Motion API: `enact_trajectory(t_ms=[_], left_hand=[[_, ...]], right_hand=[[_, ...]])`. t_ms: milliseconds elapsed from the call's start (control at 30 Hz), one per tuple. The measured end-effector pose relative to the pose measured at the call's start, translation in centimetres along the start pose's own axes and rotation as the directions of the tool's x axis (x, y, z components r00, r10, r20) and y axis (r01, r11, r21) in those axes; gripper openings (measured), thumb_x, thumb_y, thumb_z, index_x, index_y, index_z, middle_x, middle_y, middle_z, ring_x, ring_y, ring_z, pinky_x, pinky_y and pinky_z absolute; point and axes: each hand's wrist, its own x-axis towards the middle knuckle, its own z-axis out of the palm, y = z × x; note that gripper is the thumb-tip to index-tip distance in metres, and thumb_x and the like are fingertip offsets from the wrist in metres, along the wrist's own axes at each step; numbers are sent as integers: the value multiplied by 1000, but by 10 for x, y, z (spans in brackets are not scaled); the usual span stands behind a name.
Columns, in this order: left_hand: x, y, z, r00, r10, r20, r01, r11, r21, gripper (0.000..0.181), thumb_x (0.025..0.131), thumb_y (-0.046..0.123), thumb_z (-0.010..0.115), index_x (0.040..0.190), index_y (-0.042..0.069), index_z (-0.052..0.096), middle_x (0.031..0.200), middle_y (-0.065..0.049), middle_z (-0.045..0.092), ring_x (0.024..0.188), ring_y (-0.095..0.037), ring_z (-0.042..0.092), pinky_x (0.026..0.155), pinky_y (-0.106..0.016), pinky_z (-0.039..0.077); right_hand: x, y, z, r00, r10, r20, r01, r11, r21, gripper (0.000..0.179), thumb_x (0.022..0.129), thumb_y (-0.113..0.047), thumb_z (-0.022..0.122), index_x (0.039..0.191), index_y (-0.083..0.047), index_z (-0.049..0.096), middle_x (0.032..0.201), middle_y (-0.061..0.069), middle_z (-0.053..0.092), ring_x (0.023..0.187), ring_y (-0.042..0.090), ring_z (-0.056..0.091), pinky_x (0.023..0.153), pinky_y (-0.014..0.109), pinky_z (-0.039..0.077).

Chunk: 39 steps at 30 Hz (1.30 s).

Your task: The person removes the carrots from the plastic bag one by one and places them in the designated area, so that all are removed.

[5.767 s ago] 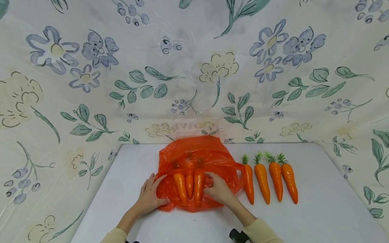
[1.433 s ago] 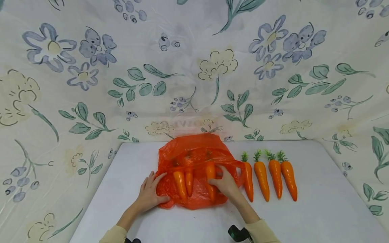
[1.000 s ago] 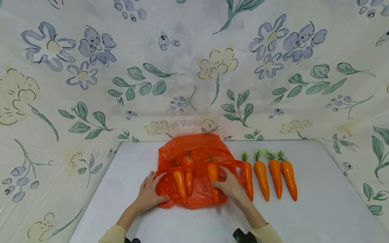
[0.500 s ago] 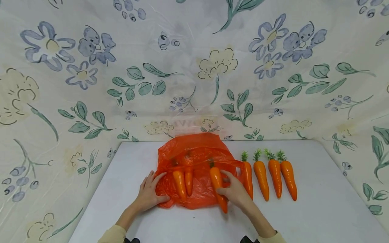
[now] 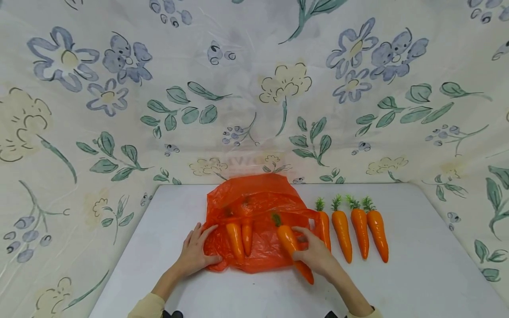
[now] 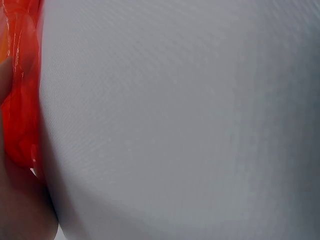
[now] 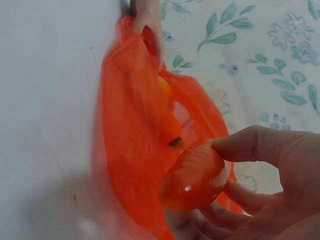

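In the head view, a red plastic bag [image 5: 260, 187] lies on the white table, two orange carrots [image 5: 235, 240] [image 5: 247, 237] showing in its mouth. My left hand [image 5: 195, 251] holds the bag's left side, thumb and forefinger spread around a bulge of plastic; its other fingers are partly hidden. My right hand [image 5: 314, 254] pinches another carrot [image 5: 288, 240] between thumb and fingers. That carrot slants over the bag's lower right edge, green top toward the bag. Seen from the right wrist, its shiny orange end [image 7: 192, 180] points at the camera, with the bag [image 7: 135, 115] behind.
Several carrots with leafy green tops lie in a row to the right, among them one carrot [image 5: 342, 236] near the middle. The leftmost carrot [image 5: 324, 232] lies beside the bag's handle. A flowered cloth [image 5: 238, 97] rises behind the white table [image 5: 417, 265].
My right hand has drawn a third carrot from between the others in the bag, toward the right and the near edge. Its green top has come into view. My left hand has stayed put.
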Motion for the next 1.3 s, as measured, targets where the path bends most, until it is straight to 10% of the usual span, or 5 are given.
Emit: enact_trajectory(t_ms=[1300], left_hand=[[1, 1, 0, 1000, -9, -10, 9, 1000, 2, 96, 74, 46, 78, 153, 17, 32, 160, -25, 11, 148, -43, -4, 114, -70, -2]], right_hand=[[-35, 40, -106, 967, -200, 155, 213, 974, -71, 58, 85, -7, 66, 140, -15, 51, 125, 12, 57, 100, 28, 51, 75, 33, 52]])
